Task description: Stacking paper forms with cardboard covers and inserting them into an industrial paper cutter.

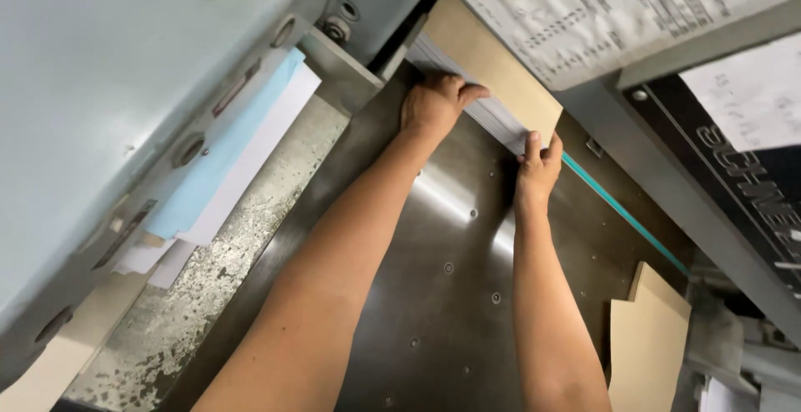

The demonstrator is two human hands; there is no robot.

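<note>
A thick stack of white paper sheets (492, 113) topped by a tan cardboard sheet (488, 57) lies on the steel bed (450, 237) of a paper cutting machine, partly under the machine's overhead beam. My left hand (435, 103) presses against the stack's near left side, fingers curled over its edge. My right hand (538, 166) grips the stack's near right corner with fingers on the cardboard. Both arms reach forward across the bed.
A green cutting line strip (622, 208) runs along the bed to the right. Loose tan cardboard pieces (647, 337) lie at lower right. Blue and white sheets (238, 141) rest on the machine's left side. Printed papers (601, 3) are stuck on the beam above.
</note>
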